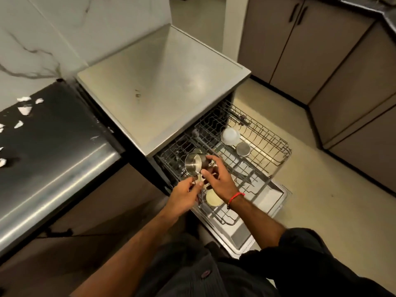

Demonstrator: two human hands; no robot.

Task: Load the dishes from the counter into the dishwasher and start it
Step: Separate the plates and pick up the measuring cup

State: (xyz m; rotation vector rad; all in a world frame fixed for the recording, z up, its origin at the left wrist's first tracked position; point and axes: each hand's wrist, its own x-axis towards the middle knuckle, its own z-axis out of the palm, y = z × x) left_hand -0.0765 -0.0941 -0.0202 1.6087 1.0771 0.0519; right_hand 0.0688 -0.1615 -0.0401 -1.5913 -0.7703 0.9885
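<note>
Left hand (pixel 186 195) fingers pinch the handle of a steel measuring cup (pixel 193 166); right hand (pixel 217 177) fingers curl round the cup's body. Cup held tilted over the dishwasher's (pixel 162 91) pulled-out lower rack (pixel 257 181); upper rack (pixel 267 136) carries a white bowl (pixel 230 136) and steel cup (pixel 243 149).

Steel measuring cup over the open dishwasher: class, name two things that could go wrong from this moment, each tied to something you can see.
1. The left hand pinches only the thin handle, while the right hand steadies the steel measuring cup. It may tip or slip onto the lower rack.
2. The upper rack already holds a white bowl and a steel cup. A careless placement nearby could knock them.
</note>
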